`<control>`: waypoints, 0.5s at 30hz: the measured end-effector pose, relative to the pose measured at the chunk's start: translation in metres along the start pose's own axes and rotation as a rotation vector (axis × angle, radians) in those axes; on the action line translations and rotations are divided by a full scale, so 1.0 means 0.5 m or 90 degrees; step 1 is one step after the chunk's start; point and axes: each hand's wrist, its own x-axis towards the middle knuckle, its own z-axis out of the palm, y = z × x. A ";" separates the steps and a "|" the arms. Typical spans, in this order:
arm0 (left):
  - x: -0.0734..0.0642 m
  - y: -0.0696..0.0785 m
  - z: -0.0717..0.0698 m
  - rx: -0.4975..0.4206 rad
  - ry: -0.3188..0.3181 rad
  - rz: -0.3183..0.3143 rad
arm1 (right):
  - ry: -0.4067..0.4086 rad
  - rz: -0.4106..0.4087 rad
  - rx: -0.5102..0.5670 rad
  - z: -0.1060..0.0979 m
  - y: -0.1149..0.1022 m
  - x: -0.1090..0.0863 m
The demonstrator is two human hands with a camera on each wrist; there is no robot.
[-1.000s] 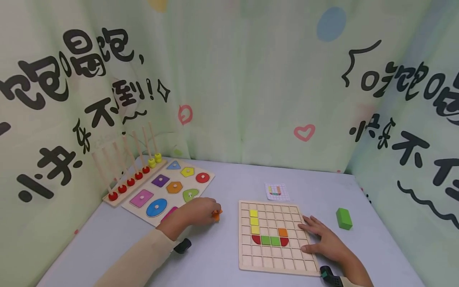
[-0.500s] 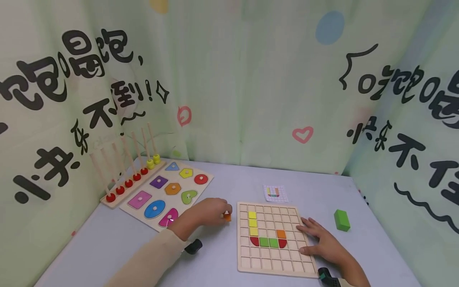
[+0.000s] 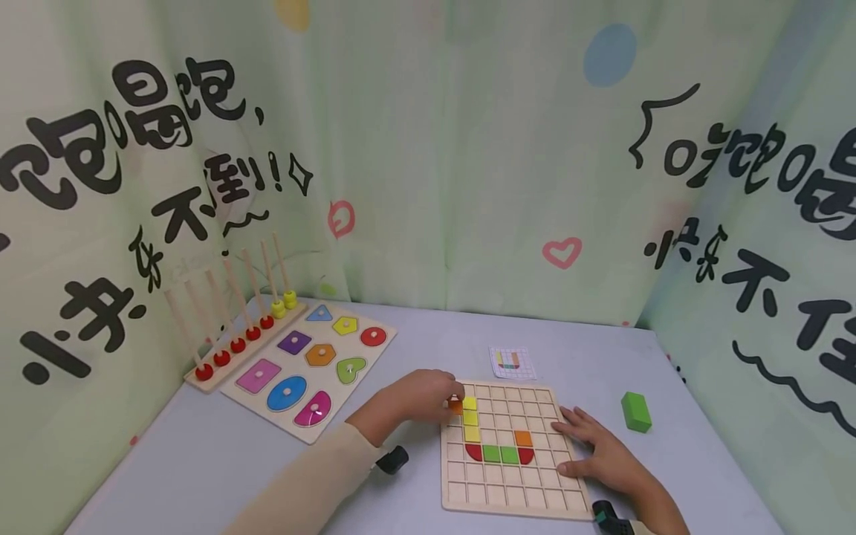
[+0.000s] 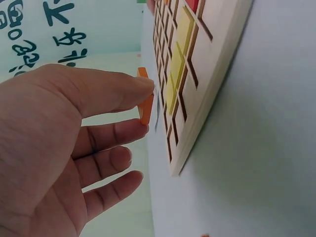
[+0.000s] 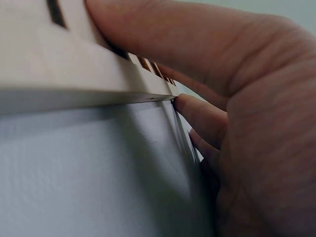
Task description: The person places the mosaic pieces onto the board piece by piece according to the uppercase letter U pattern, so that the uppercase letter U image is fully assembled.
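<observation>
Between thumb and fingertips my left hand [image 3: 426, 395] pinches a small orange tile [image 4: 146, 108], held over the upper left part of the wooden grid board [image 3: 484, 496]. In the left wrist view the tile stands on edge, apart from the board; the other fingers are loosely bent. Yellow tiles [image 3: 471, 417] form a column on the board. Below them run a rounded red tile [image 3: 473, 452], green tiles [image 3: 500, 455] and a second red one, with an orange tile [image 3: 523, 438] above its right end. My right hand [image 3: 605, 453] rests on the board's right edge, thumb on top, fingers spread.
A small pattern card [image 3: 512, 363] lies behind the board. To the right is a green block [image 3: 636, 412]. On the left are a shape puzzle board [image 3: 294, 375] and a bead rack [image 3: 230, 357] with upright pegs. Curtains [image 3: 401, 223] enclose the table [image 3: 167, 461].
My left hand has moved right with the orange tile, from beside the shape puzzle to over the grid board's left side. My right hand stays on the board's edge.
</observation>
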 end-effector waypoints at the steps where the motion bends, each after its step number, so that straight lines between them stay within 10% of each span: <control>1: 0.005 0.006 0.000 0.000 -0.002 0.001 | 0.000 0.001 -0.001 -0.001 -0.001 0.000; 15: 0.059 0.057 0.012 0.011 -0.017 0.065 | 0.006 -0.007 -0.008 -0.001 -0.004 -0.004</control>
